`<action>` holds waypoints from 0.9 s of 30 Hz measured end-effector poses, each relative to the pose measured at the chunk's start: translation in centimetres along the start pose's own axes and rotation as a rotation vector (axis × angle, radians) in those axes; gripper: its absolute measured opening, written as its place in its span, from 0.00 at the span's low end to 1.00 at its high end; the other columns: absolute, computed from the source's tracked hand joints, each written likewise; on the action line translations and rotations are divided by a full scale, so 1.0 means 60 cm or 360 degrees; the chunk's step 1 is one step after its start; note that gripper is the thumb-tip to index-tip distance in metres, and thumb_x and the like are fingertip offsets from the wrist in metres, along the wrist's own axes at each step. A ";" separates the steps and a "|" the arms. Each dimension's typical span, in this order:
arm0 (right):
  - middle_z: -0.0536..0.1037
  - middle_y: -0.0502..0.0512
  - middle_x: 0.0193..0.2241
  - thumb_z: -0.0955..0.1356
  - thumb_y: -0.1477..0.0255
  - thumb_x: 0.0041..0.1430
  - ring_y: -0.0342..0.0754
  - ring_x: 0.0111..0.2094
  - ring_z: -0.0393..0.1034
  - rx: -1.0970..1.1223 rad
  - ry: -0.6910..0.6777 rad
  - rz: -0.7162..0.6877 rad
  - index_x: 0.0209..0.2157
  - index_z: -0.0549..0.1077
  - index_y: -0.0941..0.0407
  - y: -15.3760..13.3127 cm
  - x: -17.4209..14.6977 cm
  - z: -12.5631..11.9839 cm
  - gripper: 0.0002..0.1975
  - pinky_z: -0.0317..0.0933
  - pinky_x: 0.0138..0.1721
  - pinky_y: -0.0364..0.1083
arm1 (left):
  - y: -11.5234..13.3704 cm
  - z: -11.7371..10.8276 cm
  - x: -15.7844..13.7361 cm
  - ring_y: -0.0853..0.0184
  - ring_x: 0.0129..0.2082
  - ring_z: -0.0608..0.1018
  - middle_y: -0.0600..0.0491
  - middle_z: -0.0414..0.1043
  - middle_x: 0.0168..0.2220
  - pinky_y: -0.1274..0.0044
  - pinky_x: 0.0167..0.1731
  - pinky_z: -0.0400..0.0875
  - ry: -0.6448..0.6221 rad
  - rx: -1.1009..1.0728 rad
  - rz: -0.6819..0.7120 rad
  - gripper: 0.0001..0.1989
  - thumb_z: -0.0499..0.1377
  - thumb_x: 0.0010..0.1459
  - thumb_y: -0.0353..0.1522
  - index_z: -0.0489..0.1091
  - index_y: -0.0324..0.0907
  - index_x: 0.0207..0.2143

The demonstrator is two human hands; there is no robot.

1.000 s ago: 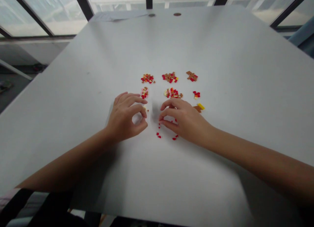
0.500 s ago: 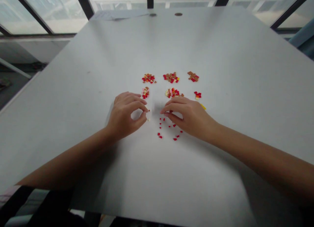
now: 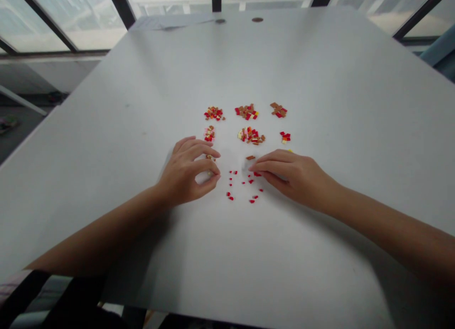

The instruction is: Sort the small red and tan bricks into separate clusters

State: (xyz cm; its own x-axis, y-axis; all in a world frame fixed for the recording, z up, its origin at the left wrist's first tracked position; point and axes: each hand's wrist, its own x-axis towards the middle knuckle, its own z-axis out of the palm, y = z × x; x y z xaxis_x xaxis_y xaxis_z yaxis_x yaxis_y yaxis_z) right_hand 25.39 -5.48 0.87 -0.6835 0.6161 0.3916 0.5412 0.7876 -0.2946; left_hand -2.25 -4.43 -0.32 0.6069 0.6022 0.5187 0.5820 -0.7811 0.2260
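My left hand [image 3: 190,170] is closed in a pinch, thumb tip against index finger, just left of several small loose red pieces [image 3: 231,178]. Whatever sits between those fingertips is too small to make out. Small brown and pale pieces [image 3: 209,157] show partly behind its fingers. My right hand [image 3: 293,175] is also closed, its thumb and fingers pressed together over the right part of the red pieces. A red piece [image 3: 257,174] lies at its fingertips; whether it is gripped I cannot tell. A brown piece [image 3: 250,157] lies just beyond the right fingertips.
Sorted piles of small toy-brick-like pieces lie farther back: a red-orange pile [image 3: 213,113], a brown-red pile [image 3: 247,112], a brown pile [image 3: 278,110], a pink-red pile [image 3: 209,133], a mixed pile [image 3: 251,135] and a small red pile [image 3: 285,137]. All rest on a white table [image 3: 213,253].
My right hand has moved right and slightly nearer, uncovering the brown piece and more of the mixed pile. My left hand has shifted slightly right and its pinch has come down nearer me.
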 end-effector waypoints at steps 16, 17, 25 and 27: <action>0.81 0.61 0.36 0.65 0.75 0.66 0.49 0.36 0.77 -0.0042 -0.0022 0.0043 0.43 0.79 0.59 -0.001 -0.010 0.005 0.10 0.71 0.36 0.46 | 0.004 -0.001 0.000 0.58 0.50 0.80 0.52 0.80 0.41 0.57 0.58 0.66 0.0074 0.0102 0.0107 0.05 0.62 0.58 0.30 0.71 0.44 0.28; 0.82 0.61 0.36 0.65 0.76 0.66 0.49 0.36 0.77 -0.0047 -0.0020 0.0048 0.43 0.79 0.59 -0.001 -0.010 0.006 0.10 0.71 0.35 0.45 | 0.004 -0.001 0.000 0.58 0.50 0.80 0.52 0.80 0.41 0.57 0.58 0.66 0.0075 0.0101 0.0109 0.05 0.62 0.58 0.30 0.71 0.44 0.28; 0.83 0.58 0.36 0.65 0.77 0.65 0.47 0.34 0.77 -0.0037 0.0001 0.0130 0.42 0.79 0.57 0.002 -0.017 0.003 0.11 0.70 0.33 0.44 | 0.003 -0.001 0.000 0.58 0.50 0.80 0.52 0.80 0.41 0.57 0.57 0.66 0.0069 0.0109 0.0128 0.05 0.62 0.59 0.30 0.71 0.44 0.29; 0.83 0.57 0.35 0.64 0.76 0.66 0.46 0.34 0.77 -0.0016 0.0001 0.0151 0.42 0.79 0.56 0.004 -0.019 0.001 0.11 0.70 0.33 0.44 | 0.003 0.000 0.000 0.59 0.49 0.80 0.52 0.80 0.40 0.58 0.57 0.66 0.0067 0.0101 0.0130 0.05 0.62 0.59 0.30 0.71 0.44 0.30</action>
State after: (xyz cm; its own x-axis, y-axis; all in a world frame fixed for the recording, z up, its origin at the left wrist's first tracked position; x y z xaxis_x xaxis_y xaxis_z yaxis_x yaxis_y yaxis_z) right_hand 26.29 -6.01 0.31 -0.6284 0.6881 0.3629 0.6085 0.7254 -0.3217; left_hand -2.13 -4.57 -0.26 0.6314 0.5283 0.5676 0.5652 -0.8147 0.1295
